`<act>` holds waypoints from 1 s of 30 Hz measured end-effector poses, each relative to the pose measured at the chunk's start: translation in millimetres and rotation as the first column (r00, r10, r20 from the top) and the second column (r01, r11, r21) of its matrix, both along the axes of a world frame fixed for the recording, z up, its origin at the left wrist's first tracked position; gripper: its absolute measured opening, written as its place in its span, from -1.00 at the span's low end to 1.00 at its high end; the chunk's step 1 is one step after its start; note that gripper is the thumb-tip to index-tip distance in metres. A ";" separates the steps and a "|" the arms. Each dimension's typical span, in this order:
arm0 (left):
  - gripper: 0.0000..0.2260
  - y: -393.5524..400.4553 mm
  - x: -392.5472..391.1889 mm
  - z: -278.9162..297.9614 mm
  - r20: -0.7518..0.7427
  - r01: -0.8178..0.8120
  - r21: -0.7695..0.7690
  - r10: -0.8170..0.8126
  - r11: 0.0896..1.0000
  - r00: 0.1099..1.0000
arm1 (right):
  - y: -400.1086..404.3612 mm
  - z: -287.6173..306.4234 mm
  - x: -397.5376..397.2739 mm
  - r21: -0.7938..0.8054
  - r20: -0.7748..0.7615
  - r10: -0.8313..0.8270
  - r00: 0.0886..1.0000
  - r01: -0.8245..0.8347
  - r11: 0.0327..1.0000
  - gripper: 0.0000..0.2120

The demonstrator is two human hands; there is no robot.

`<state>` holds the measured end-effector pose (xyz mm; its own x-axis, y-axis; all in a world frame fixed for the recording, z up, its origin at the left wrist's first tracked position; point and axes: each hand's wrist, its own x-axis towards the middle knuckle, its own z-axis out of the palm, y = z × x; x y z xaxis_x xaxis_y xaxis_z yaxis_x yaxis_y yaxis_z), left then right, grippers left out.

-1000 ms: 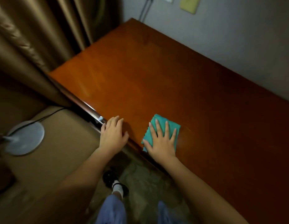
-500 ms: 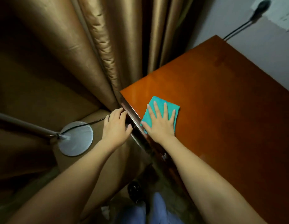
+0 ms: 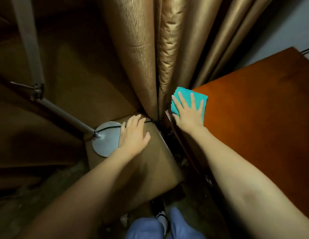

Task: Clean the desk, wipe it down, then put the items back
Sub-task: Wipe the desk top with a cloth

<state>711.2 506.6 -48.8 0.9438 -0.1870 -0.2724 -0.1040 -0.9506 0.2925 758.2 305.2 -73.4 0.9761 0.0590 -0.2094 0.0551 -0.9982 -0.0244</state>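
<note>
A folded teal cloth (image 3: 179, 95) lies on the left corner of the reddish-brown wooden desk (image 3: 257, 114), partly hanging over the edge. My right hand (image 3: 189, 112) presses flat on it, fingers spread and straight. My left hand (image 3: 133, 135) is off the desk, fingers straight, over a tan upholstered seat (image 3: 150, 163) beside the desk, next to the lamp base; I cannot tell if it touches the seat.
Gold curtains (image 3: 150, 57) hang just beyond the desk's corner. A floor lamp's round grey base (image 3: 105, 140) sits on the tan seat, its pole (image 3: 60, 111) slanting up left, with a black cable running to the curtain. My legs and a shoe show below.
My right hand has slid the cloth leftward along the desk to its left corner. My left hand left the desk edge and now hovers over the tan seat. The view swung left.
</note>
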 end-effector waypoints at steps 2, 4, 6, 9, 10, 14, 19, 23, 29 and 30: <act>-0.51 1.4 -7.8 -0.2 -0.003 0.009 0.013 -0.009 1.000 1.000 | -2.2 0.9 -17.6 -0.001 0.009 0.058 0.998 -0.058 0.998 -0.38; -0.50 -4.6 -19.5 2.2 0.001 0.019 0.007 -0.019 1.000 1.000 | -6.9 2.5 -44.9 -0.004 0.026 0.071 0.997 -0.071 0.997 -0.35; -0.50 -15.9 -33.7 6.2 0.019 0.044 -0.021 -0.044 0.999 0.999 | -14.8 3.7 -75.2 -0.031 0.010 0.044 0.999 -0.044 0.999 -0.35; -0.51 -39.6 -61.8 13.7 0.057 0.119 -0.058 -0.115 0.991 0.992 | -32.7 4.2 -131.1 -0.036 -0.033 -0.055 0.998 0.054 0.998 -0.37; -0.51 -48.7 -74.3 16.6 0.069 0.144 -0.072 -0.140 0.987 0.988 | -40.1 4.5 -152.5 -0.031 -0.034 -0.092 0.995 0.091 0.995 -0.37; -0.50 -85.0 -138.6 26.1 0.094 0.291 -0.104 -0.282 0.951 0.955 | -71.9 5.5 -252.8 -0.014 -0.059 -0.259 0.964 0.258 0.966 -0.39; -0.49 -137.6 -222.9 28.6 0.046 0.535 -0.063 -0.533 0.842 0.845 | -108.7 10.9 -389.3 0.023 -0.135 -0.462 0.877 0.468 0.883 -0.40; -0.49 -185.0 -280.0 39.5 0.055 0.683 -0.088 -0.681 0.725 0.730 | -129.5 16.8 -463.5 0.031 -0.172 -0.551 0.817 0.564 0.826 -0.39; -0.50 -242.8 -334.6 39.9 0.040 0.819 -0.065 -0.819 0.570 0.572 | -151.0 12.5 -532.1 0.037 -0.158 -0.614 0.773 0.626 0.779 -0.34; -0.50 -251.1 -340.6 38.5 0.033 0.835 -0.057 -0.835 0.547 0.549 | -155.0 12.3 -543.4 0.035 -0.168 -0.620 0.766 0.633 0.773 -0.35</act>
<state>370.6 255.5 -10.3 0.3536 -0.9068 -0.2297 -0.8424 -0.4154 0.3431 214.8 150.2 -61.1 0.7626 -0.5318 -0.3684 -0.5928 -0.8025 -0.0687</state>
